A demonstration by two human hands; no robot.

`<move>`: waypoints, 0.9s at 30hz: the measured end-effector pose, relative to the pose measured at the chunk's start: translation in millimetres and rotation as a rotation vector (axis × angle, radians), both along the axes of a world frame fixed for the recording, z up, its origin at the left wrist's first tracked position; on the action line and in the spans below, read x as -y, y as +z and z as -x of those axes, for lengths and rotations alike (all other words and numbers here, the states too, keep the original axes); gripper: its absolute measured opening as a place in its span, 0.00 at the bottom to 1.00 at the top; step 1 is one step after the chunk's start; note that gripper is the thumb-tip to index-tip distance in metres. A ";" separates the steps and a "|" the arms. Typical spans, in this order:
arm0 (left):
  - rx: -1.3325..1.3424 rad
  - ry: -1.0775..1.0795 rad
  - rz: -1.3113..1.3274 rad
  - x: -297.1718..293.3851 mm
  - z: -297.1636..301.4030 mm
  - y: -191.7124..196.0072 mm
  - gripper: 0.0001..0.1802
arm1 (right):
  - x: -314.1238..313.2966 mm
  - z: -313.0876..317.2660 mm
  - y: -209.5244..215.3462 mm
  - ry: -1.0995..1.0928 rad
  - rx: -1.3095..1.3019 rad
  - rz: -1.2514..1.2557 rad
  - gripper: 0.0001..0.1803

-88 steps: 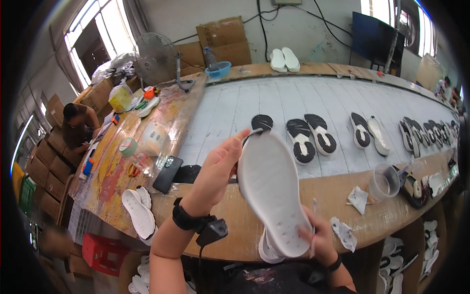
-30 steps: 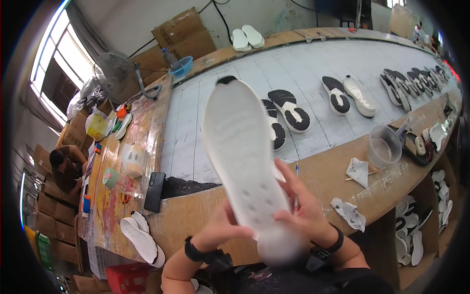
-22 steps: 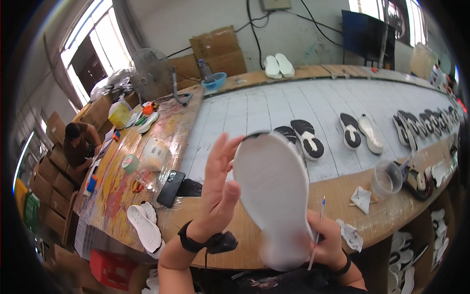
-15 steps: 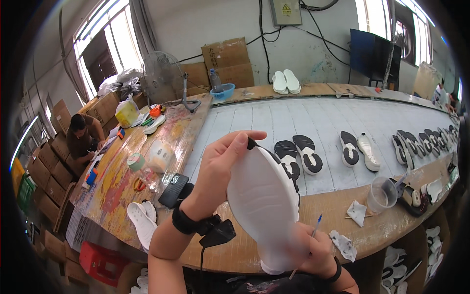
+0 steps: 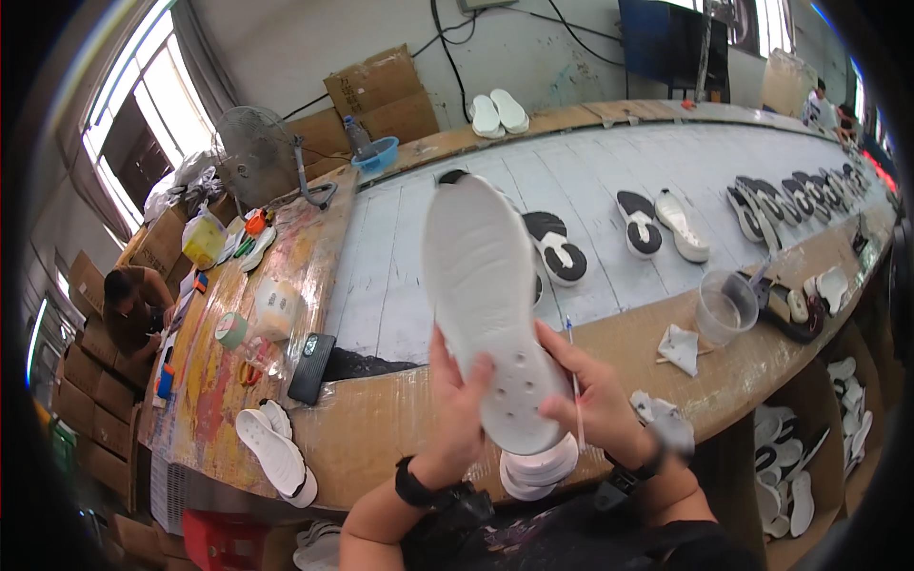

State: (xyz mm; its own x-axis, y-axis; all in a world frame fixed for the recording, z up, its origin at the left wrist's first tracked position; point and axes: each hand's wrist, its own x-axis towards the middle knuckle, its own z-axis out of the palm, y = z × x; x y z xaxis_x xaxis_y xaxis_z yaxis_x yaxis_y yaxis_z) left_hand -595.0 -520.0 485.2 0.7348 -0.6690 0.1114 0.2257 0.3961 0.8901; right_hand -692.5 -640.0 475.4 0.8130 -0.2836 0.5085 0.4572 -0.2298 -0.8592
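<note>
A white shoe sole (image 5: 481,266) stands nearly upright before me, its pale inner face toward me and a black tip at the toe. Small holes dot its heel end. My left hand (image 5: 457,404) grips one edge of the heel, thumb on the face. On the opposite edge my right hand (image 5: 595,400) clasps the heel, and a thin pen (image 5: 575,381) with a blue tip rests along its fingers. Just below, other white soles (image 5: 538,471) are piled at the bench edge.
Black-and-white soles (image 5: 640,228) stand along the pale tabletop, in a row toward the far right. Nearer are a clear plastic cup (image 5: 725,306), crumpled white cloths (image 5: 680,348) and a black phone-like slab (image 5: 311,369). At left are a bottle (image 5: 232,331), a fan (image 5: 255,157) and a seated person (image 5: 133,305).
My left hand has come down from the toe to the heel edge. The sole has turned more upright, its inner face now toward me. The view has shifted right and downward.
</note>
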 end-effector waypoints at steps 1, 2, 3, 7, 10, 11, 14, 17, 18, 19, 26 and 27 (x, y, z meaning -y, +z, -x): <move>-0.041 -0.006 0.063 -1.3 -8.5 -5.2 0.37 | 0.1 1.6 1.1 0.084 -0.014 0.059 0.43; -0.073 -0.040 0.051 -6.6 -11.2 -7.7 0.35 | -6.1 5.7 5.3 0.108 -0.002 0.063 0.43; -0.106 -0.075 0.040 -11.2 -13.1 -11.1 0.32 | -13.3 8.9 11.8 0.129 0.010 0.069 0.43; -0.210 -0.255 0.036 -23.1 -28.6 -48.2 0.21 | -19.5 2.5 -3.2 0.040 0.029 0.143 0.36; 0.242 -0.317 -0.227 -36.8 -33.6 -59.0 0.22 | -9.5 8.1 -17.4 0.083 -0.073 -0.025 0.26; 0.211 -0.314 -0.310 -38.6 -35.5 -56.8 0.22 | -3.6 13.1 -23.1 0.121 -0.142 -0.106 0.25; -0.310 -0.381 -0.399 -33.7 -34.5 -37.0 0.23 | 12.1 20.9 -42.2 0.081 -0.200 -0.180 0.22; 0.582 -0.496 -0.773 -45.3 -34.5 -40.7 0.30 | 15.2 21.1 -48.0 -0.039 -0.032 0.084 0.20; 0.893 -0.623 -0.899 -45.2 -38.9 -31.0 0.30 | 16.2 19.8 -53.9 0.029 -0.047 0.089 0.18; 0.891 -0.747 -0.989 -40.2 -44.4 -17.5 0.30 | 16.7 18.5 -63.5 0.097 -0.054 0.094 0.16; 0.884 -0.478 -0.989 71.4 -141.5 -24.9 0.29 | 30.3 9.4 -77.3 0.184 -0.096 0.018 0.08; 0.999 -0.407 -0.938 92.0 -166.1 -54.3 0.34 | 30.4 5.7 -77.4 0.206 -0.090 0.037 0.08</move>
